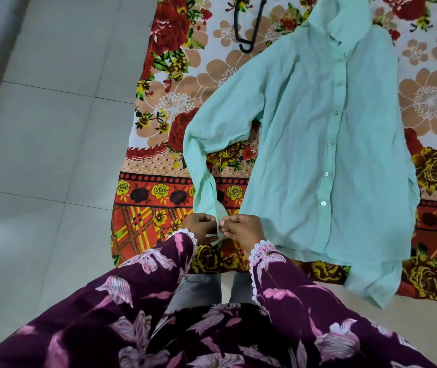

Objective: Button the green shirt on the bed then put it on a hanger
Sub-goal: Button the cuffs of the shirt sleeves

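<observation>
Pale grey floor tiles (39, 144) run along the left of a bed spread with a bright floral bedsheet (175, 83), red roses and tan blossoms over a plaid border. The green shirt (318, 144) lies flat on it, collar toward the far end and hem near the bed's edge, its front placket apparently closed down a line of small white buttons. A black hanger (249, 30) rests on the sheet just beyond the shirt's shoulder, only partly in view. The near sleeve bends back toward the person, and its cuff (218, 224) is pinched between both hands. The left hand (198, 227) and the right hand (241, 229) meet knuckle to knuckle, fingers curled tight on the cuff edges, wrists low over the bed's edge in purple flowered sleeves trimmed with white lace. Whether a cuff button is through its hole is too small to tell. The cloth looks thin, light and limp, likely to slide and wrinkle, so it is best taken by the firmer seams: cuff, placket, collar and shoulders for hanging.
</observation>
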